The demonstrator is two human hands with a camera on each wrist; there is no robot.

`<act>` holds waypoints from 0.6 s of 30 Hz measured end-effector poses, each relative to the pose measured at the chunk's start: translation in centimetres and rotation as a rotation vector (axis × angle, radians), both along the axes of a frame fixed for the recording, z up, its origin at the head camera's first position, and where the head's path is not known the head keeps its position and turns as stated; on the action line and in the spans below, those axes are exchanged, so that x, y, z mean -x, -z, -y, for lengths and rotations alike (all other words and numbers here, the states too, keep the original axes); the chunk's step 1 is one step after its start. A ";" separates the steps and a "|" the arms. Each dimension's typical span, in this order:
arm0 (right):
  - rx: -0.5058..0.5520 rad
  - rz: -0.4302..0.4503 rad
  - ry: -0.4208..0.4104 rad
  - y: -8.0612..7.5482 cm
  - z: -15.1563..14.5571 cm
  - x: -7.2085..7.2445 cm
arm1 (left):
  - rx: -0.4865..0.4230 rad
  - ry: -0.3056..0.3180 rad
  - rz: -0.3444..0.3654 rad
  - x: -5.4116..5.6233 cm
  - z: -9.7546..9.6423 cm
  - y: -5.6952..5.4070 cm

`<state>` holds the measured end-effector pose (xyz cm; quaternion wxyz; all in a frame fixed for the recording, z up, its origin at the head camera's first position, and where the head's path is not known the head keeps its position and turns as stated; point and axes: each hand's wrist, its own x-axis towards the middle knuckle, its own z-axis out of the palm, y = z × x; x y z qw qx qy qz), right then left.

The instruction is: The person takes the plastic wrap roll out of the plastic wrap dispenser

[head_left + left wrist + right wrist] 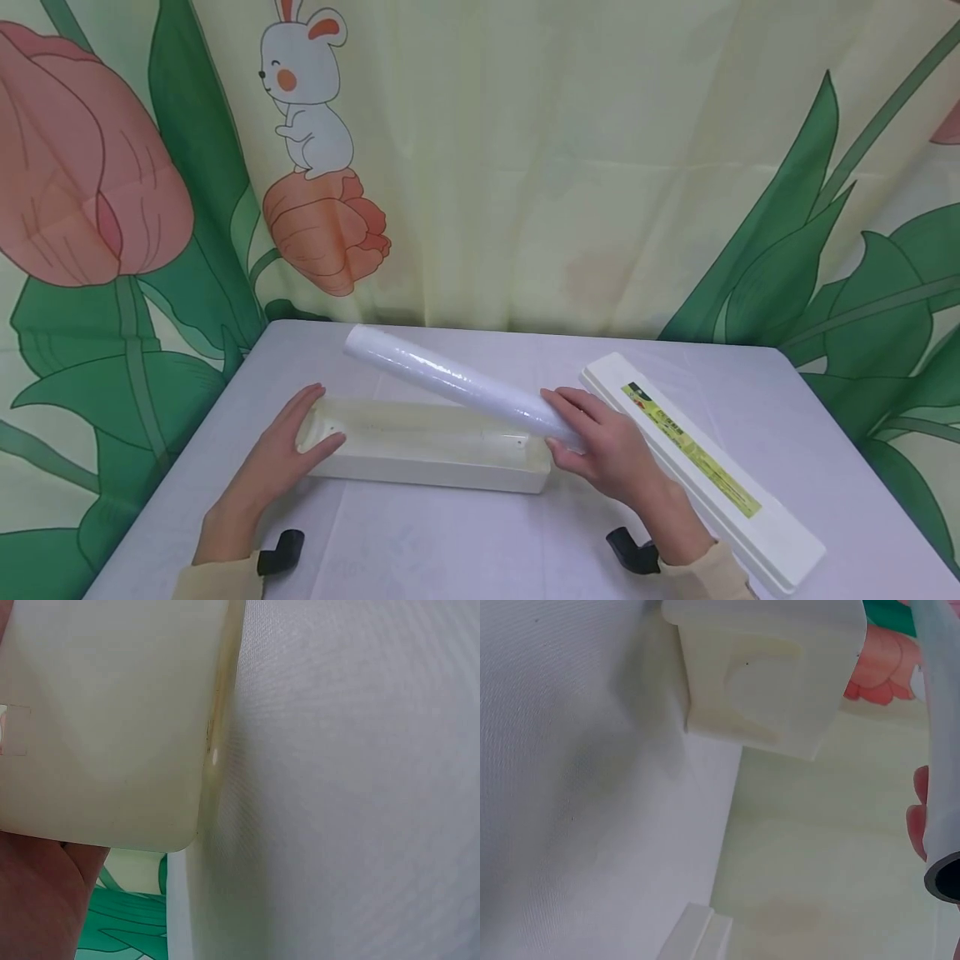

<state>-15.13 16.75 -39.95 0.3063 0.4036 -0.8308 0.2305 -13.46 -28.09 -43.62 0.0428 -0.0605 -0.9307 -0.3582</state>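
Observation:
My right hand (607,446) grips the right end of a roll of clear plastic wrap (457,379). The roll slants up to the left, raised over a long white open box (427,473). Its dark hollow core end shows in the right wrist view, with fingertips (916,829) along its side. At the box's left end is my left hand (277,450), thumb over the near rim and fingers at the far corner, holding it. The left wrist view shows the box's pale wall (112,742) close up, with part of the palm below it.
A long white lid (712,475) with a yellow-green label lies diagonally on the table at the right. A white cloth covers the table (450,550). Behind its far edge hangs a curtain (525,167) printed with tulips and a rabbit.

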 end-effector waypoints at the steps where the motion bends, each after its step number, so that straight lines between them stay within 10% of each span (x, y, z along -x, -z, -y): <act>1: 0.005 -0.003 0.007 0.1 0.0 0.0 | 0.002 0.000 0.004 0.0 0.0 0.0; 18: -0.068 -0.045 0.057 0.3 -1.6 -0.3 | 0.011 -0.003 0.004 0.2 0.1 0.3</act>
